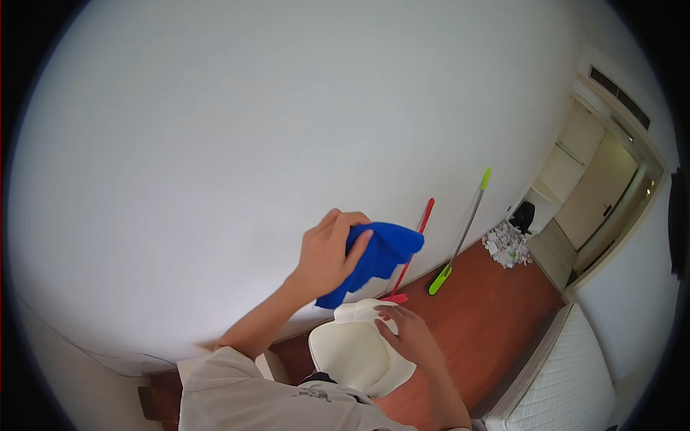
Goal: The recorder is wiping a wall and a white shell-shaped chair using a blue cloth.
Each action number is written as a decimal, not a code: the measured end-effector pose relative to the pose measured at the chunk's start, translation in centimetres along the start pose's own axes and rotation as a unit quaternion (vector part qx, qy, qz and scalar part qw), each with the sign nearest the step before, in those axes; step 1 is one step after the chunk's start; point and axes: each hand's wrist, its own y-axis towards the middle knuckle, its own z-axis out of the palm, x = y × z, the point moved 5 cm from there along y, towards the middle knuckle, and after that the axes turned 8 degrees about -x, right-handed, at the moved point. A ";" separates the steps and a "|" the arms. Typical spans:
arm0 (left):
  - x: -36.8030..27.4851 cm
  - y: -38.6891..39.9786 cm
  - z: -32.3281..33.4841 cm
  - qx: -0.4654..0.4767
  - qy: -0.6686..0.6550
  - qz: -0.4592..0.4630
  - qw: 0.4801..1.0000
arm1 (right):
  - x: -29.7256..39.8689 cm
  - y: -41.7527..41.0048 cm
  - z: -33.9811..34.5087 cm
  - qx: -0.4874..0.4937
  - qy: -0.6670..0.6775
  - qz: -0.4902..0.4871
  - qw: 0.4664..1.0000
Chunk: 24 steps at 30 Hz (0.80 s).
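My left hand (326, 253) grips a blue cloth (385, 245) between thumb and fingers. It is raised in front of the white wall (215, 161), and the cloth's loose folds hang down and to the right. Lower and to the right, my right hand (409, 334) has its fingers apart and nothing in its grasp. It is over the back of a cream padded chair (350, 350); I cannot tell whether the fingertips touch it. Part of the chair is hidden by my body and right hand.
A red-handled tool (426, 215) and a broom with a lime-green head (441, 280) lean on the wall. Paper scraps (506, 245) lie heaped near a black object (522, 217). At right a white quilted mattress (566, 377) borders the reddish wooden floor (485, 307). A door (598, 188) stands beyond.
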 end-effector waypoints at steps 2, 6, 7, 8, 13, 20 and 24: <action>2.6 1.7 -3.5 0.009 0.080 0.021 0.996 | 4.5 3.0 2.4 0.018 0.001 -0.090 0.996; 7.0 3.4 -10.2 -0.030 0.115 -0.019 0.993 | 8.7 7.0 6.6 0.074 0.019 -0.194 0.978; 8.4 3.1 -11.9 -0.076 0.130 -0.042 0.988 | 9.5 8.3 7.4 0.079 0.021 -0.195 0.977; 9.6 2.8 -13.1 -0.106 0.135 -0.055 0.984 | 10.7 9.7 7.8 0.062 0.012 -0.218 0.974; 13.1 3.3 -17.2 -0.097 0.205 -0.072 0.971 | 15.9 17.3 10.4 -0.020 0.068 -0.310 0.948; 16.7 6.6 -20.5 -0.153 0.229 0.094 0.957 | 22.1 25.8 14.9 -0.167 0.049 -0.385 0.907; 20.3 7.6 -22.4 -0.193 0.273 0.143 0.931 | 24.5 31.1 18.5 -0.258 -0.002 -0.385 0.886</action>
